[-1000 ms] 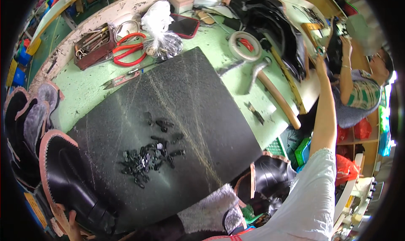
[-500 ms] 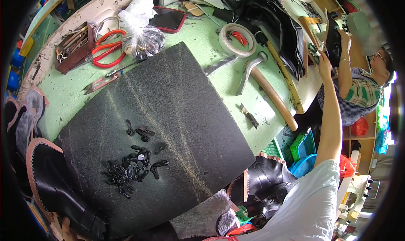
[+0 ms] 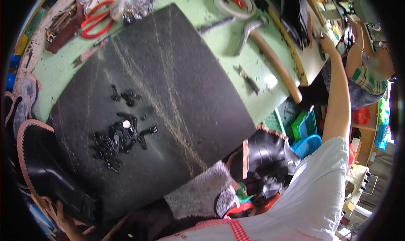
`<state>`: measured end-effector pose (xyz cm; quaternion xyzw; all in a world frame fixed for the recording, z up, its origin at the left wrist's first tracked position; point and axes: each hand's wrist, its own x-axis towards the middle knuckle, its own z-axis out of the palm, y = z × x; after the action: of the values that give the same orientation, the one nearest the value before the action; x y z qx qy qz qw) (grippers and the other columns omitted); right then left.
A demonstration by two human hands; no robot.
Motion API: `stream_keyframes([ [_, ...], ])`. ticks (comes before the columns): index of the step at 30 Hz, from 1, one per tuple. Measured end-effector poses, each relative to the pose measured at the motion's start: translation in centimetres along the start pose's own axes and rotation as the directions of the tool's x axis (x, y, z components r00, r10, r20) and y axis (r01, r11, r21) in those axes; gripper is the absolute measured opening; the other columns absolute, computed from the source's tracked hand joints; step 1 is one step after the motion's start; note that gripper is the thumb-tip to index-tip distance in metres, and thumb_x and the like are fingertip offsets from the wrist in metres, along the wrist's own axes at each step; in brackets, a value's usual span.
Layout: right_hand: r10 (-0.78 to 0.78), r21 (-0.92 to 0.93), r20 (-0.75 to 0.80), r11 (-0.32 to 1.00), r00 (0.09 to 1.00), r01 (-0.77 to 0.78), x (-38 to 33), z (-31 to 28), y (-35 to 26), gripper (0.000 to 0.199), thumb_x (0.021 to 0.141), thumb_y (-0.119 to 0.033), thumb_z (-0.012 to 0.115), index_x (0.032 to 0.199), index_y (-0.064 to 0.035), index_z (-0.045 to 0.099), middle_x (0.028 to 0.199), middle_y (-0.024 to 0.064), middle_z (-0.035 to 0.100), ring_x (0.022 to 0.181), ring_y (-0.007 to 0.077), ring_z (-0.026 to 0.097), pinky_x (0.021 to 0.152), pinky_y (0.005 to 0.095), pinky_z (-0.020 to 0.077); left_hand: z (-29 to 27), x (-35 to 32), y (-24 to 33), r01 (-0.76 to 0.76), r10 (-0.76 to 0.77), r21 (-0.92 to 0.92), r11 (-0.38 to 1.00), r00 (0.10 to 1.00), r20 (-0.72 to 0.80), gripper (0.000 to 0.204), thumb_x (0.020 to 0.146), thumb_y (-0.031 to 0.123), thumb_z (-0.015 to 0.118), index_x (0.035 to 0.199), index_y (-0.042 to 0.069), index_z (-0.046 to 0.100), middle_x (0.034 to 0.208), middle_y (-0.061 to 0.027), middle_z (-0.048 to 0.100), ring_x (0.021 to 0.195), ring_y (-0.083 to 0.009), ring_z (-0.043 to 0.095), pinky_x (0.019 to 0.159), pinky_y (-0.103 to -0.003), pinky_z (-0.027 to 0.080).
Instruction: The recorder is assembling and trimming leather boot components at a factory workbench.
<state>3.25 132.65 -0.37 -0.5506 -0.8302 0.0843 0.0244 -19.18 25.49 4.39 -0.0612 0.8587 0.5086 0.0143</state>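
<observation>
Far out to the right, my right hand reaches across the table's edge, its fingers bent round a pair of green-handled scissors, mostly covered by the hand. At the lower left, my left hand is partly cut off by shadow and grips the edge of a black leather boot upper with a pink zigzag-cut border. This upper rests against the left side of a dark board. A loose heap of small black strap or buckle pieces lies on the board.
A wooden-handled hammer, a tape roll, red-handled scissors and a tool pouch lie around the board. Another black boot and a blue basket are at right. A co-worker's arm is close to my right hand.
My view has tilted, so the board and tools sit higher. My right hand has closed over the green-handled scissors. My left hand shows more at the boot upper's edge.
</observation>
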Motion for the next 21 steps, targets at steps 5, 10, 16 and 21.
stream_keyframes([
  [5,-0.256,-0.262,0.252,0.911,0.933,0.320,1.6,-1.9,4.1,0.045,0.079,-0.010,0.064,0.124,-0.0135,0.062,0.105,0.0140,0.067,0.094,0.0235,0.064,0.082,0.0354,0.0516,2.0,0.3,2.1,-0.086,0.081,-0.082,0.993,0.995,-0.065,0.054,0.089,0.014,0.064,0.137,0.003,0.041,0.138,-0.0081,0.044,0.127,-0.0201,0.041,0.109,-0.034,0.027],
  [10,0.005,0.099,0.021,0.995,1.000,-0.007,-1.8,-0.8,5.7,0.064,0.076,-0.049,0.074,0.126,-0.0122,0.061,0.118,0.0144,0.064,0.109,0.0250,0.060,0.090,0.0344,0.0473,2.0,0.3,2.5,-0.135,0.134,-0.009,0.991,0.988,-0.078,0.055,0.088,0.014,0.065,0.138,0.003,0.043,0.140,-0.0095,0.043,0.128,-0.0206,0.040,0.109,-0.034,0.028],
  [16,-0.106,-0.365,-0.216,0.931,0.971,0.020,-2.4,2.1,4.4,0.083,0.084,-0.072,0.039,0.117,-0.0007,0.064,0.116,0.0289,0.061,0.113,0.0406,0.057,0.096,0.0452,0.0438,2.5,0.7,3.1,-0.136,0.128,-0.151,0.979,0.990,-0.058,0.055,0.089,0.014,0.063,0.138,0.000,0.042,0.141,-0.0098,0.042,0.130,-0.0182,0.038,0.109,-0.034,0.030],
  [21,-0.190,-0.245,0.010,0.951,0.982,0.187,-3.2,2.1,3.3,0.067,0.084,-0.065,0.048,0.131,-0.0195,0.055,0.125,0.0186,0.060,0.119,0.0361,0.054,0.101,0.0416,0.0405,2.0,0.0,3.2,-0.221,0.225,0.052,0.974,0.971,-0.082,0.049,0.092,0.007,0.057,0.137,-0.002,0.041,0.141,-0.0100,0.042,0.133,-0.0182,0.035,0.111,-0.033,0.028],
])
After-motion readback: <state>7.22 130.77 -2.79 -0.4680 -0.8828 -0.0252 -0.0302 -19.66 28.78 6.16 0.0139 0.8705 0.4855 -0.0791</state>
